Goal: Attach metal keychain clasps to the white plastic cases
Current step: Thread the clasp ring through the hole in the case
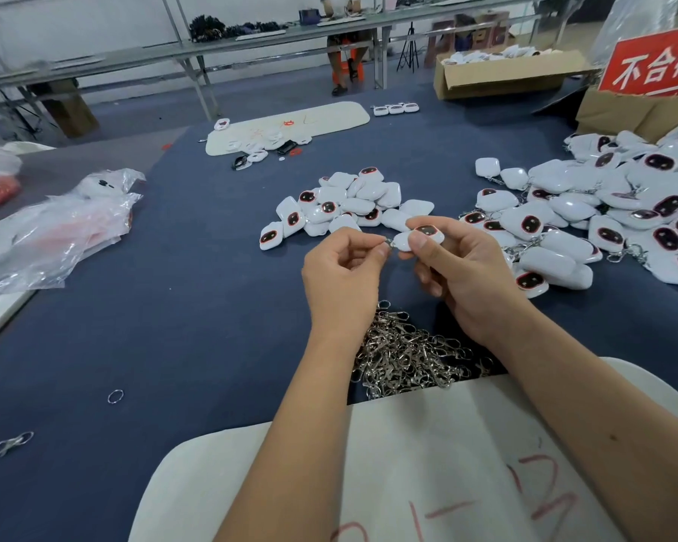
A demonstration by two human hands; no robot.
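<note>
Holding one white case point(419, 237) above the blue table point(181, 307), the right hand point(460, 275) has its thumb and fingers curled around it, the dark face turned up. The left hand point(343, 275) pinches a small metal clasp point(389, 241) between thumb and forefinger, and this clasp meets the left end of the case. So the case lies directly to the right of the clasp, with its long axis running about left to right, pointing at the left fingertips. If the ring has already entered the loop of the case, I cannot tell; the part is too small. I judge the next move needs a small push or turn from the left hand. Spare clasps point(408, 354) lie in a pile under the wrists, bare cases point(345, 205) just beyond the hands, finished ones point(603, 213) to the right.
</note>
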